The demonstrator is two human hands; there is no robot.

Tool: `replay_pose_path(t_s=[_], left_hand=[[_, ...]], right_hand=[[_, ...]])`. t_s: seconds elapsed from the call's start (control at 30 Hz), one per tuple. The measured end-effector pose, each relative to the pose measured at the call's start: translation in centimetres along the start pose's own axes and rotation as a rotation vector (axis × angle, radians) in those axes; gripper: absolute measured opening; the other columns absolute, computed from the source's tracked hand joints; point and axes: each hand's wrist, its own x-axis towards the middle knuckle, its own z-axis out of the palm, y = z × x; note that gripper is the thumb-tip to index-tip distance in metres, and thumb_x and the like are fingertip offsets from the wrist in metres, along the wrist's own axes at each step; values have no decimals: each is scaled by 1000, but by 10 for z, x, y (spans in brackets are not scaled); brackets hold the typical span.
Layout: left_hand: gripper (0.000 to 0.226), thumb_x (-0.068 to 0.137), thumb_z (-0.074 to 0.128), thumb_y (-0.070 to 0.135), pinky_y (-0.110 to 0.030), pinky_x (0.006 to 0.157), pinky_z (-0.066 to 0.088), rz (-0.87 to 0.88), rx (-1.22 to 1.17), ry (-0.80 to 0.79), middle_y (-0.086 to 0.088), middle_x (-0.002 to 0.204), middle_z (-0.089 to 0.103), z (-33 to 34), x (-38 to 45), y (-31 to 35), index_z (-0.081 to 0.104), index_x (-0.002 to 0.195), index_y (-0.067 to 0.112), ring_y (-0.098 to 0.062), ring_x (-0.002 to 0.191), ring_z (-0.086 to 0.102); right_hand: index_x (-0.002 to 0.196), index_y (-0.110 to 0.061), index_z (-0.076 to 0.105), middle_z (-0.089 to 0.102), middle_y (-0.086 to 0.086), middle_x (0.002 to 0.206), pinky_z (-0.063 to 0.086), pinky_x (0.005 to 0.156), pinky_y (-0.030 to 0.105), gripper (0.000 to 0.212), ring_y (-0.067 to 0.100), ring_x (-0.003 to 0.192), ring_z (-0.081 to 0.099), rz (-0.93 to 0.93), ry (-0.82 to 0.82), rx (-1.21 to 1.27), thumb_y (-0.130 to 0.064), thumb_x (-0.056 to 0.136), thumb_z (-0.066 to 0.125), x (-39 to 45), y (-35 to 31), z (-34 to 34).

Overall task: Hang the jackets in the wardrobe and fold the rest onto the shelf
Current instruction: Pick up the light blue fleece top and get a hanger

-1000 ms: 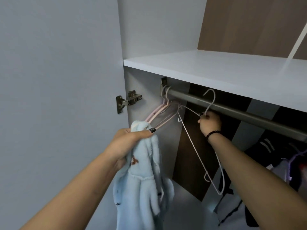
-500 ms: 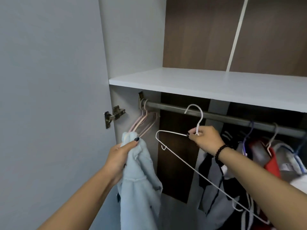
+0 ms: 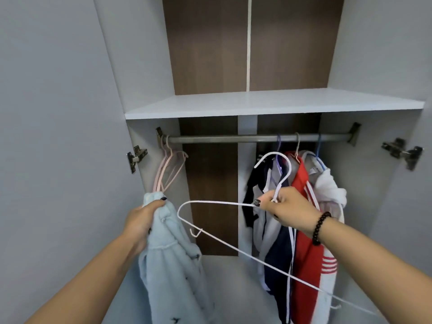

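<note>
Holding pale blue fleece jacket (image 3: 168, 260) bunched at its top in my left hand (image 3: 142, 220), below the rail (image 3: 257, 138), left end. Right hand (image 3: 285, 210) pinches white wire hanger (image 3: 233, 245) at its neck, off rail. Jacket: soft, limp, light, likely to slump. Hanger: thin, springy. Take the collar next, judged.

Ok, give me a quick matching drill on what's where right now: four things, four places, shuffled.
Things:
1. white hanger
2. blue garment
3. pink hangers
4. red jacket

Places:
A. on the rod's left end
B. in the left hand
C. on the rod's right part
D. in the right hand

Pairs: 1-D, 2-B, 3-A, 4-C
</note>
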Motion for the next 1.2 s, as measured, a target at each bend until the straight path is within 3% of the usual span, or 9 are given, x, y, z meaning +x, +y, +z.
replay_pose_path(t_s=[0.23, 0.37, 0.47, 0.6, 0.7, 0.83, 1.0, 1.1, 1.2], left_hand=[[20, 79, 75, 27, -31, 62, 45, 106, 216, -125, -10, 71, 67, -13, -62, 7, 69, 83, 8, -25, 65, 60], [20, 82, 72, 24, -25, 52, 39, 198, 272, -221, -5, 59, 61, -1, -115, 19, 64, 70, 10, -17, 53, 54], [21, 83, 71, 23, -27, 55, 38, 267, 323, -277, -11, 64, 59, 11, -155, 28, 63, 73, 7, -22, 58, 53], [30, 81, 73, 22, -31, 57, 40, 352, 368, -350, -15, 68, 60, 28, -204, 35, 63, 80, -6, -24, 61, 55], [32, 84, 70, 27, -29, 52, 43, 494, 525, -415, -15, 67, 59, 38, -237, 29, 63, 80, -4, -19, 59, 55], [34, 64, 59, 57, -24, 76, 45, 669, 760, -416, 7, 85, 60, 41, -264, 6, 65, 68, 23, -9, 78, 59], [32, 73, 51, 65, -31, 70, 52, 690, 870, -429, 15, 78, 65, 39, -288, -23, 63, 88, 40, -4, 70, 60], [45, 72, 54, 72, -28, 71, 55, 652, 978, -436, 18, 91, 67, 38, -302, -39, 54, 107, 43, -5, 79, 66], [49, 79, 53, 67, -36, 78, 53, 727, 1090, -299, 13, 86, 62, 40, -311, -55, 39, 124, 51, -15, 82, 63]], right_hand=[[80, 19, 55, 34, 0, 49, 26, 42, 14, 27, 4, 40, 27, -43, -129, -45, -6, 89, 56, -64, -10, 13], [68, -3, 66, 41, -12, 43, 32, 47, 16, 23, 2, 40, 35, -70, -166, -39, -9, 89, 58, -80, -12, 23], [57, -1, 57, 41, 4, 52, 33, 55, 29, 34, 15, 50, 36, -122, -183, -47, -15, 88, 58, -89, -12, 22], [35, -28, 60, 52, 6, 49, 52, 68, 36, 63, 32, 59, 59, -109, -126, -44, -40, 96, 50, -113, -10, 16], [46, -15, 68, 50, -8, 38, 52, 69, 35, 61, 11, 46, 56, -126, -43, 47, -41, 97, 48, -133, -6, 6], [42, -21, 61, 45, -6, 34, 46, 62, 29, 58, 6, 39, 44, -161, 47, 245, -39, 96, 51, -155, -7, -11], [41, -20, 60, 45, -6, 35, 44, 59, 28, 58, 8, 40, 45, -138, 31, 325, -39, 95, 53, -180, 6, -16], [45, -18, 62, 44, -6, 32, 41, 57, 25, 55, 5, 37, 43, -129, 30, 352, -38, 95, 54, -188, 21, -15], [53, -12, 65, 45, -6, 34, 40, 55, 23, 50, 5, 36, 41, -141, -27, 347, -38, 95, 54, -195, 31, -18]])
